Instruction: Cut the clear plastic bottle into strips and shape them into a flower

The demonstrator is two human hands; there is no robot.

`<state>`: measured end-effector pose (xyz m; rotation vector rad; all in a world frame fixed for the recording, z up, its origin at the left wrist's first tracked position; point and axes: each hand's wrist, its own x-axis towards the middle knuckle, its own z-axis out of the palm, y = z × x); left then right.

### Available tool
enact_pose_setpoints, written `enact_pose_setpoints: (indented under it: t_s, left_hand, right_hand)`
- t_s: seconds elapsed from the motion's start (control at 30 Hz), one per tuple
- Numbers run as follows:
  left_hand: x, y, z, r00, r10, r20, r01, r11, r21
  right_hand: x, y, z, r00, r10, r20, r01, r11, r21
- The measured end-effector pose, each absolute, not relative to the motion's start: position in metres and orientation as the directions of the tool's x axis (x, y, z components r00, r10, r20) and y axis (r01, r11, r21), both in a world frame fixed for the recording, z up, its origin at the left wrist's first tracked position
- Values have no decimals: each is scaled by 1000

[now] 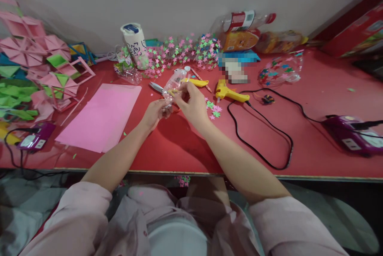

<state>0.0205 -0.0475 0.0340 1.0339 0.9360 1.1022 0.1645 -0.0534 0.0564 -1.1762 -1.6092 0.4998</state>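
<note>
Clear plastic bottle (175, 83) gripped by both hands (over red table (185, 148)).

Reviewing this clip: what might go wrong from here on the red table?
1. The glue gun lies just right of the right hand, its cord looping across the table; a sleeve could snag it.
2. Both hands grip the clear bottle, left hand below; scissors lie right behind and could nick a finger.
3. Loose stars may scatter.

A yellow plastic glue gun (229, 93) with black cord lies on the red table (314, 136), beside flat pink paper sheet (101, 117) and purple power strip (354, 134).
</note>
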Motion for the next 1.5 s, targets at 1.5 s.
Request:
enact_pose_setpoints:
  t_s: [1.5]
  left_hand:
    - [22, -47, 31, 205, 970, -134, -275, 188, 943]
  right_hand:
    - [161, -56, 50, -211, 781, 587, 511, 600, -615]
